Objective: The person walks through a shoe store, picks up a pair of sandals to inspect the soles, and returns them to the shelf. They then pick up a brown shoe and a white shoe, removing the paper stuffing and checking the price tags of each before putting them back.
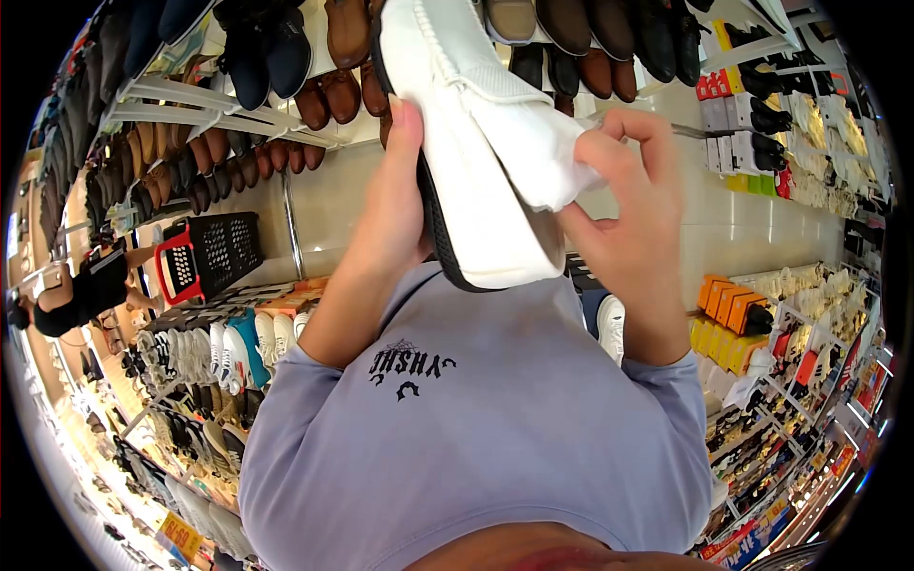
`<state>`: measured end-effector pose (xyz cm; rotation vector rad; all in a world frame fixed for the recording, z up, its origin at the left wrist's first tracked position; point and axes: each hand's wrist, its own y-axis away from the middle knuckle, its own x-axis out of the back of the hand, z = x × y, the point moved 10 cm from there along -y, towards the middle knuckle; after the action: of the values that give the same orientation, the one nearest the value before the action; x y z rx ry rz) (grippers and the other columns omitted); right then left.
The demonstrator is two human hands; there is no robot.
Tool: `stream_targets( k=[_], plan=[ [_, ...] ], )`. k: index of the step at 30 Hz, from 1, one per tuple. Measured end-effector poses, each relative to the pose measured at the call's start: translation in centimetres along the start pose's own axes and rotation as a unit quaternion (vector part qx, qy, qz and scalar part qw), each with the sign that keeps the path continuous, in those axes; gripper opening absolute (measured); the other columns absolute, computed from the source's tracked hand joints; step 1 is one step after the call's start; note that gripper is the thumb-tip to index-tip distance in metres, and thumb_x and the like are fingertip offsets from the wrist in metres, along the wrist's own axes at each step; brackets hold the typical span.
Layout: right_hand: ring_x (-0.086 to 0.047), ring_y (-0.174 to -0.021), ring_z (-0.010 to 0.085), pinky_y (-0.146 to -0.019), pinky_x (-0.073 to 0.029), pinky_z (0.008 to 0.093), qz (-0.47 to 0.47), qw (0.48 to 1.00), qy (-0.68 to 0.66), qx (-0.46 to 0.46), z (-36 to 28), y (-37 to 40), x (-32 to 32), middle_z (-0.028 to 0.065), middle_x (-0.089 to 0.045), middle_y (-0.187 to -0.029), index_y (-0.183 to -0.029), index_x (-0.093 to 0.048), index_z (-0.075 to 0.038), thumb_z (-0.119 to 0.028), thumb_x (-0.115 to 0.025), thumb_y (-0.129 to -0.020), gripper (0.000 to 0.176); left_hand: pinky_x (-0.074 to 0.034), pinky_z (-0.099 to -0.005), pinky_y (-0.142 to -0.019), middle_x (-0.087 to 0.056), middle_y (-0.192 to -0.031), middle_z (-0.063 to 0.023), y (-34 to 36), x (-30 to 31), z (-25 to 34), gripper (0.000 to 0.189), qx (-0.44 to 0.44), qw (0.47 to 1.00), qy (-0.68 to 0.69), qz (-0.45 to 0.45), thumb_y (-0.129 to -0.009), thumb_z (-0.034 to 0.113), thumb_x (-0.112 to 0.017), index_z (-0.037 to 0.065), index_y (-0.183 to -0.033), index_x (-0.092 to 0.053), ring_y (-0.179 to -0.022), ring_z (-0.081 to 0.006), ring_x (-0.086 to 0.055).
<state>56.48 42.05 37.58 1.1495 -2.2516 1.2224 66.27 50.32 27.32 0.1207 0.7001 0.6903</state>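
Observation:
A white shoe (476, 195) with a black outsole is held up in front of my chest, toe pointing to the top of the view. My left hand (395, 205) is closed on it from the left, thumb along the side near the sole. Crumpled white stuffing paper (547, 157) bulges from the shoe's opening. My right hand (628, 181) pinches this paper between thumb and fingers at the right. Part of the paper still sits within the shoe. The toe is cut off by the frame's top edge.
Shelves of brown leather shoes (347, 33) and dark shoes (286, 57) stand ahead. White sneakers (228, 352) line a rack at lower left. A person (86, 295) is beside a black and red shopping basket (214, 252) on the left. Orange shoe boxes (733, 305) stand at right.

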Motion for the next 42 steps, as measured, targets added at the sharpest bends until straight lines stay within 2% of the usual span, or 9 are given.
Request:
stream_targets(
  k=[3,6,11,13,22,32,35,38,42],
  plan=[
    [-0.051,-0.076,0.0200,-0.059,-0.049,0.0285,0.016,1.000,0.005,-0.010,-0.1,0.2,-0.9,0.0100,-0.042,-0.097,-0.093,-0.059,-0.004,0.007,-0.072,-0.056,0.041,-0.044,-0.0351,-0.094,-0.049,-0.124,-0.0181,0.3,1.1,0.0,0.073,-0.042,0.999,0.032,-0.012,-0.089,0.053,-0.046,-0.002,-0.134,-0.029,-0.113,-0.0241,-0.052],
    [-0.050,-0.077,0.0198,-0.058,-0.048,0.0286,0.027,1.000,-0.009,-0.011,-0.2,0.0,-1.5,0.0096,-0.041,-0.095,-0.092,-0.059,-0.006,0.007,-0.071,-0.054,0.042,-0.044,-0.0349,-0.092,-0.050,-0.118,-0.0169,0.8,1.5,1.2,0.082,-0.120,0.991,-0.044,-0.043,-0.076,0.029,-0.072,-0.003,-0.134,-0.024,-0.108,-0.0246,-0.052],
    [-0.048,-0.077,0.0212,-0.059,-0.045,0.0307,-0.001,1.000,0.017,0.013,-0.5,-0.8,-1.6,0.0090,-0.042,-0.092,-0.092,-0.060,-0.008,0.004,-0.071,-0.052,0.044,-0.047,-0.0334,-0.087,-0.051,-0.116,-0.0166,0.9,1.7,1.6,0.075,-0.086,0.992,-0.085,-0.032,-0.075,0.023,-0.068,-0.004,-0.132,-0.027,-0.105,-0.0233,-0.054],
    [-0.047,-0.076,0.0228,-0.060,-0.043,0.0321,-0.042,0.999,0.029,0.007,-0.5,-1.3,-1.9,0.0082,-0.043,-0.091,-0.092,-0.060,-0.011,0.000,-0.072,-0.051,0.043,-0.049,-0.0338,-0.083,-0.052,-0.113,-0.0170,0.8,2.2,0.7,0.072,-0.004,1.000,-0.002,-0.029,-0.073,0.023,-0.064,-0.004,-0.131,-0.030,-0.101,-0.0239,-0.056],
    [-0.047,-0.080,0.0255,-0.056,-0.042,0.0347,-0.150,0.983,0.104,0.018,-3.3,-2.1,-4.6,0.0071,-0.042,-0.086,-0.083,-0.057,-0.013,-0.009,-0.072,-0.059,0.029,-0.050,-0.0315,-0.078,-0.055,-0.110,-0.0159,1.9,5.3,1.0,0.068,0.038,0.998,0.010,-0.046,-0.070,0.023,-0.057,-0.004,-0.129,-0.035,-0.094,-0.0212,-0.059],
    [-0.044,-0.076,0.0270,-0.062,-0.040,0.0376,-0.195,0.954,0.226,0.014,-5.2,-3.4,-10.4,0.0080,-0.038,-0.082,-0.077,-0.052,-0.010,-0.005,-0.067,-0.059,0.024,-0.048,-0.0357,-0.088,-0.045,-0.124,-0.0192,2.0,7.6,2.7,0.075,0.007,0.999,0.004,-0.049,-0.076,0.022,-0.060,-0.003,-0.136,-0.022,-0.111,-0.0259,-0.052],
    [-0.044,-0.078,0.0260,-0.062,-0.041,0.0351,-0.219,0.953,0.207,0.034,-6.5,-4.9,-13.3,0.0068,-0.039,-0.084,-0.085,-0.058,-0.012,-0.007,-0.068,-0.059,0.029,-0.048,-0.0365,-0.088,-0.048,-0.123,-0.0199,2.7,11.2,4.7,0.072,-0.008,0.999,0.028,0.014,-0.077,0.028,-0.058,-0.003,-0.134,-0.027,-0.109,-0.0278,-0.055],
    [-0.046,-0.081,0.0224,-0.058,-0.043,0.0296,-0.195,0.956,0.151,0.159,-10.4,-6.7,-16.1,0.0039,-0.040,-0.086,-0.109,-0.063,-0.025,-0.008,-0.070,-0.056,0.056,-0.047,-0.0378,-0.090,-0.053,-0.119,-0.0216,4.2,15.2,6.7,0.067,-0.008,0.995,0.100,0.021,-0.077,0.037,-0.054,-0.004,-0.128,-0.040,-0.106,-0.0283,-0.057],
    [-0.046,-0.082,0.0208,-0.056,-0.043,0.0291,-0.226,0.945,0.129,0.199,-13.9,-8.7,-20.7,0.0033,-0.040,-0.086,-0.107,-0.066,-0.029,-0.006,-0.070,-0.056,0.056,-0.046,-0.0380,-0.090,-0.055,-0.117,-0.0204,6.2,21.6,7.9,0.067,0.021,0.987,0.138,0.080,-0.076,0.035,-0.054,-0.005,-0.128,-0.040,-0.103,-0.0290,-0.058]
  ],
)
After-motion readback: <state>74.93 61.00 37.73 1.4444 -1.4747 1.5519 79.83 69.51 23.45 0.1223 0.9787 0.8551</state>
